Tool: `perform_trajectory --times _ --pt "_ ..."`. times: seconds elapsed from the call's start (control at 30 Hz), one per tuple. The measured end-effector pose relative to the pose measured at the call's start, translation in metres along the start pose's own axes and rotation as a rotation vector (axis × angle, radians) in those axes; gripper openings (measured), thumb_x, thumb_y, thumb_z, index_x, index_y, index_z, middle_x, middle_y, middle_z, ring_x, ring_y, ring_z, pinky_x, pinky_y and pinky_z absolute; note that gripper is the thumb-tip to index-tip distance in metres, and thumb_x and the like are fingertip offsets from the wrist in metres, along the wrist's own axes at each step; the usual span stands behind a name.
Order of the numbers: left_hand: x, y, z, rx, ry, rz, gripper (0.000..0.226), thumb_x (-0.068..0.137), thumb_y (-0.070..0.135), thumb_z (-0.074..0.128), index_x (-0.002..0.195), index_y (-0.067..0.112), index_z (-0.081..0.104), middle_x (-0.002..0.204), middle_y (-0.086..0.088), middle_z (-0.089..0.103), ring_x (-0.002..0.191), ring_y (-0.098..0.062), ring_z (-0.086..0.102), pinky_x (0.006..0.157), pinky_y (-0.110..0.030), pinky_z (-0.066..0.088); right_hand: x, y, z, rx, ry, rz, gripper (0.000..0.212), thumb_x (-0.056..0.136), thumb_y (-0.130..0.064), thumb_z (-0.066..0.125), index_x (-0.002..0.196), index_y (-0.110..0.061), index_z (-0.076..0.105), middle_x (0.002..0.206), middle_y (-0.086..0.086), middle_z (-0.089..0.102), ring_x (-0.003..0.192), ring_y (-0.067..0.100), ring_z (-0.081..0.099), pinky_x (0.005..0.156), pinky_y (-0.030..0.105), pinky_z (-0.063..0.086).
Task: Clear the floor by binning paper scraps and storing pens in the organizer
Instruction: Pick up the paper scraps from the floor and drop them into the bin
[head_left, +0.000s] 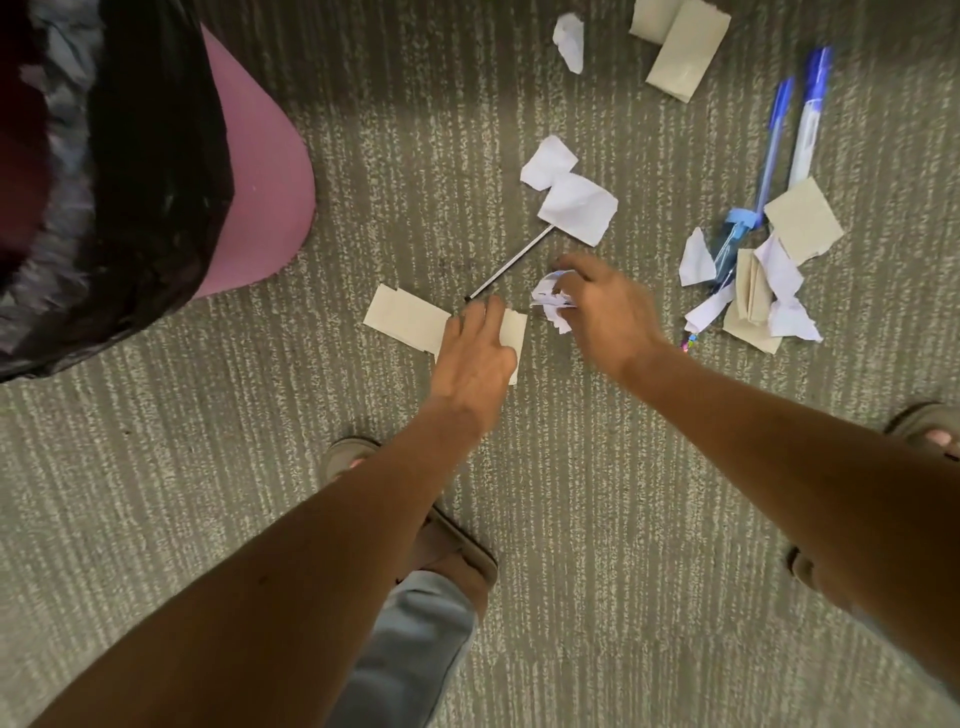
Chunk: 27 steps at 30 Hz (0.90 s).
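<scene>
- Two hands down: right hand (605, 312) closed around crumpled white scraps (551, 303); left hand (478, 358) flat, fingers spread on tan card (405, 317), nothing gripped.
- Bin (156, 171) sits left.
- Risk: loose scraps may spill in transit; thin refill (511, 262) easily overlooked.

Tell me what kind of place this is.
Probably an office or study room, seen at floor level: striped grey carpet, a pink bin with a black liner, ballpoint pens among torn paper scraps.

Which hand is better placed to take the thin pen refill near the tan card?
Left, probably. The left hand lies open on the tan card, just below the refill's dark tip. The right hand already closes on a crumpled white scrap, so its grip is occupied.
</scene>
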<state>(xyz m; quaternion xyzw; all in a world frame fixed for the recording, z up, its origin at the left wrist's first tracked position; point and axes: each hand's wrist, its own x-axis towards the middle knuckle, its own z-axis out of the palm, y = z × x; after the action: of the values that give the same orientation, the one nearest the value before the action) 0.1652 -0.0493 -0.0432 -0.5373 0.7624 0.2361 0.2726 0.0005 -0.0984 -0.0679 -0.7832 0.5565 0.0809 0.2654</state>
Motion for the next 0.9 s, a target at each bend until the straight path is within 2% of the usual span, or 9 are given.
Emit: perform_trajectory --times 0.13,0.3,0.37,0.47,0.57,0.63,0.7,0.77,0.9 --pt "0.01 0.001 -0.011 -0.16 0.038 -0.009 0.034 0.068 0.004 0.076 0.101 0.006 0.067 0.132 -0.014 0.039 0.115 -0.032 0.047 0.097 -0.041 0.044 0.005 0.001 -0.004 0.046 0.047 0.054 0.018 0.08 -0.012 0.07 0.098 -0.016 0.067 0.097 0.007 0.066 0.096 0.029 0.059 0.065 0.033 0.043" --pt "-0.001 -0.017 -0.005 -0.673 0.091 -0.062 0.022 0.074 -0.008 0.069 0.089 0.007 0.065 0.117 -0.008 0.054 0.093 -0.025 0.061 0.082 -0.034 0.053 -0.021 -0.008 -0.002 0.294 0.157 0.342 0.031 0.082 -0.026 0.073 0.11 -0.022 0.06 0.108 0.014 0.058 0.094 0.031 0.058 0.08 0.036 0.049" --pt "-0.015 -0.036 0.001 -0.949 0.094 -0.177 0.029 0.076 -0.008 0.068 0.088 0.016 0.055 0.098 -0.002 0.058 0.085 -0.017 0.059 0.073 -0.028 0.053 -0.032 -0.017 -0.002 0.388 0.163 0.433 0.034 0.083 -0.026 0.073 0.113 -0.019 0.06 0.114 0.015 0.057 0.101 0.032 0.057 0.088 0.039 0.049" --pt "-0.034 -0.072 0.01 -1.142 0.106 -0.372 0.044 0.074 -0.008 0.07 0.101 0.019 0.049 0.096 -0.005 0.062 0.083 -0.016 0.058 0.066 -0.025 0.05 -0.043 -0.033 -0.001 0.497 0.082 0.428 0.039 0.085 -0.02 0.073 0.121 -0.01 0.063 0.111 0.017 0.068 0.099 0.031 0.064 0.087 0.032 0.049" --pt "-0.037 -0.102 0.013 -1.058 0.122 -0.427 0.037 0.073 -0.007 0.071 0.106 0.009 0.063 0.095 -0.009 0.067 0.081 -0.018 0.059 0.066 -0.023 0.045 -0.045 -0.053 0.002 0.444 -0.055 0.307 0.038 0.086 -0.016 0.071 0.123 -0.009 0.064 0.113 0.015 0.07 0.092 0.026 0.067 0.085 0.032 0.053" --pt "-0.032 -0.115 0.013 -0.946 0.123 -0.384 0.027 0.075 -0.004 0.07 0.101 0.003 0.07 0.099 -0.013 0.069 0.081 -0.019 0.059 0.07 -0.024 0.043 -0.042 -0.067 0.01 0.351 -0.136 0.155 0.032 0.086 -0.013 0.07 0.118 -0.009 0.068 0.12 0.01 0.066 0.102 0.028 0.064 0.097 0.04 0.05" --pt "-0.024 -0.121 0.013 -0.805 0.119 -0.312 0.027 0.076 0.0 0.071 0.103 -0.001 0.069 0.112 -0.018 0.063 0.096 -0.026 0.059 0.08 -0.028 0.046 -0.038 -0.08 0.023 0.313 -0.207 0.071 0.031 0.085 -0.008 0.07 0.115 -0.01 0.07 0.132 0.006 0.054 0.108 0.026 0.061 0.106 0.037 0.045" --pt "-0.014 -0.119 0.012 -0.583 0.145 -0.226 0.034 0.075 0.003 0.073 0.109 0.001 0.07 0.126 -0.015 0.051 0.116 -0.029 0.048 0.099 -0.035 0.042 -0.034 -0.09 0.036 0.287 -0.221 0.05 0.031 0.084 -0.003 0.07 0.113 -0.013 0.071 0.144 0.003 0.041 0.109 0.025 0.061 0.1 0.026 0.046" --pt "0.0 -0.105 0.006 -0.217 0.181 -0.072 0.035 0.072 0.009 0.075 0.106 0.006 0.071 0.146 -0.009 0.037 0.135 -0.029 0.031 0.11 -0.041 0.034 -0.028 -0.105 0.05 0.149 -0.143 0.057 0.027 0.084 -0.003 0.067 0.109 -0.013 0.072 0.141 0.004 0.045 0.117 0.028 0.052 0.095 0.04 0.051"
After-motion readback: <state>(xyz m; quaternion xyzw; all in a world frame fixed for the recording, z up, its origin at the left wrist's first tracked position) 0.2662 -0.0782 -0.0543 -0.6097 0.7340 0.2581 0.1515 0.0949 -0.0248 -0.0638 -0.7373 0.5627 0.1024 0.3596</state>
